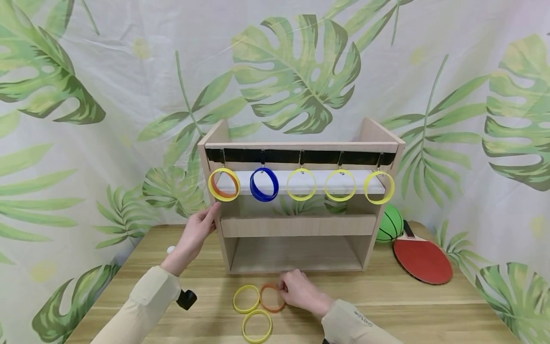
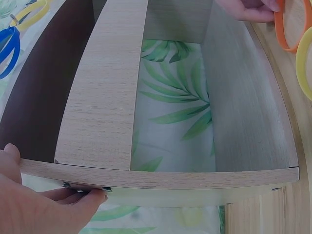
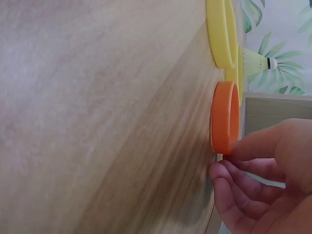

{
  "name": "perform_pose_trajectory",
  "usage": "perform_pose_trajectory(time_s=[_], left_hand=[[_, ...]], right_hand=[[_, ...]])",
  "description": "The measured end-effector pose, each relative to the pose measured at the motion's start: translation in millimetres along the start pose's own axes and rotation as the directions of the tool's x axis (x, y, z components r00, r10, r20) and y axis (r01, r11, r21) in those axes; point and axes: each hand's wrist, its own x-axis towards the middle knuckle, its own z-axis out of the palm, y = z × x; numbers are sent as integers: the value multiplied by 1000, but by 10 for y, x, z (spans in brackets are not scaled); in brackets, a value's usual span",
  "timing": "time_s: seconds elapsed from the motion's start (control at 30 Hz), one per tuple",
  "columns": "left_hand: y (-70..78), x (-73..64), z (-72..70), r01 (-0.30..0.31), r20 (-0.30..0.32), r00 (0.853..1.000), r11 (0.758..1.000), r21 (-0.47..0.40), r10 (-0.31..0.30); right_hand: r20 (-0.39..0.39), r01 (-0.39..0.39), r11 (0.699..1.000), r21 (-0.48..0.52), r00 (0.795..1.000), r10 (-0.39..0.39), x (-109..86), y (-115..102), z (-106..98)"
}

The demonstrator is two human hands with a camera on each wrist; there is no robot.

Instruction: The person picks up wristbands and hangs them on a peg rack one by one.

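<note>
In the head view my right hand (image 1: 299,290) is down on the table, its thumb and fingertips pinching the near edge of an orange ring (image 3: 222,117). That ring lies flat beside two yellow rings, one farther back (image 1: 246,286) and one nearer (image 1: 243,327). My left hand (image 1: 201,229) grips the left side panel of a wooden shelf (image 1: 296,226), thumb at its front edge and fingers on the outer face. Along the shelf's black strip (image 1: 281,156), hooks carry a yellow ring (image 1: 210,184) with an orange one inside, a blue ring (image 1: 253,187) and several more yellow rings.
Right of the shelf, a green ball (image 1: 390,224) and a red table tennis paddle (image 1: 423,260) lie on the wooden table (image 1: 386,306). A shuttlecock (image 3: 253,62) shows past the rings in the right wrist view. A leaf-print curtain (image 1: 129,119) hangs behind.
</note>
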Motion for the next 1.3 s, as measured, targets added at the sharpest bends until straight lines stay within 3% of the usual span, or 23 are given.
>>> perform_pose_trajectory(time_s=[0.2,0.5,0.67,0.83,1.0,1.3], left_hand=[[9,-4,24,26,7,1000,1000,2,-26],[19,-5,13,21,7,1000,1000,-2,-21],[5,4,12,23,5,1000,1000,-1,-23],[11,1,4,27,10,1000,1000,-5,-27],[25,-12,3,23,18,1000,1000,-9,-23],[7,-1,0,8,25,1000,1000,-13,-8]], right_hand=[[-43,34,999,32,999,-33,4,20,-95],[-149,98,992,76,985,-86,-16,-103,-552],[-271,171,985,-35,947,-174,11,-216,-962],[-335,216,972,-87,913,-233,31,-386,-1490],[-407,274,950,-149,859,-311,77,-547,-1968],[-474,262,939,-222,813,-339,291,-705,-2592]])
